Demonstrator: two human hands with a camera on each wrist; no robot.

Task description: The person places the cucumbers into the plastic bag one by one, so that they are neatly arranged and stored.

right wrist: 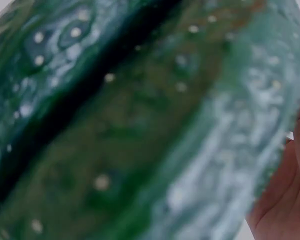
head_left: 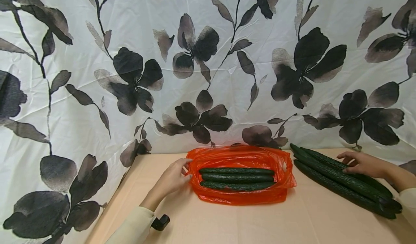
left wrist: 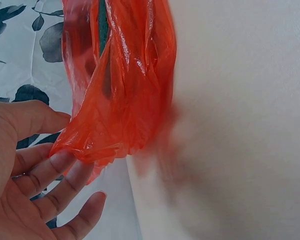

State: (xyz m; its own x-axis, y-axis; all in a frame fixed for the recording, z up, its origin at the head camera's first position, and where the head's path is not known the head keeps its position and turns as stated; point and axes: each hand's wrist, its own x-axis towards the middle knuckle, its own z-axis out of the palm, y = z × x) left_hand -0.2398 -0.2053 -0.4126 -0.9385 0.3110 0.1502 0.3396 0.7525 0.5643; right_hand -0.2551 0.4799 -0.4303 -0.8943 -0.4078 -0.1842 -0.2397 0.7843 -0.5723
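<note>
Left of centre in the head view, my left hand (head_left: 173,177) is at the near-left end of a red plastic bag (head_left: 238,197). The left wrist view shows its relaxed fingers (left wrist: 72,175) touching the bag's crumpled end, the thumb apart from them. Three dark green cucumbers (head_left: 237,179) lie side by side in the bag's opening. Over on the right, my right hand (head_left: 364,164) grips a cucumber (head_left: 328,159) at the back of a slanting pile, thumb on the near side. Bumpy cucumber skin (right wrist: 205,150) fills the right wrist view and hides most of that hand.
More cucumbers (head_left: 341,189) lie in front of the gripped one, slanting towards the lower right. A light tan table (head_left: 234,222) carries everything. Behind it hangs a white cloth with dark flowers (head_left: 253,88). A black strap or device (head_left: 160,222) sits by the left sleeve.
</note>
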